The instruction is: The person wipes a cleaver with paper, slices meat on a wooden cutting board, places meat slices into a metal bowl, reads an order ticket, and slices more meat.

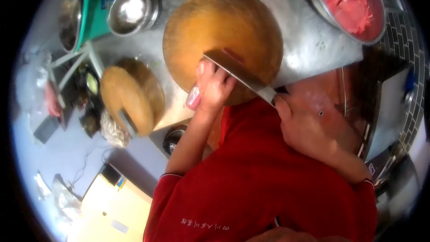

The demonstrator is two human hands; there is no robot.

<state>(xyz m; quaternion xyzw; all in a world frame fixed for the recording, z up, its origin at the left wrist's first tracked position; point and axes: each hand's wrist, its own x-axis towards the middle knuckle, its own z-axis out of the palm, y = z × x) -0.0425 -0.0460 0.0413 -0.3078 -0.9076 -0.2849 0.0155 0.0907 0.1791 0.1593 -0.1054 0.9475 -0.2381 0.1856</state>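
My left hand (214, 85) is clamped over the meat (193, 98), whose pink end shows beside my palm at about 7 o'clock on the board (215, 18). My right hand (309, 127) is closed around the handle of the knife (248, 78), its blade slanting from about 4 o'clock in toward the middle. My hands are apart, with the blade reaching across to my left fingers. A dark red slice (233, 56) lies on the far side of the blade, near the board's middle.

I judge this to be mid-slicing, the block steadied while the knife works at its end. Another stroke calls for tucked fingertips, a firm press on the meat and an upright blade guided close to my knuckles; I can't tell how deep the edge sits. The bowl (379, 15) of pink meat stands at 2 o'clock.
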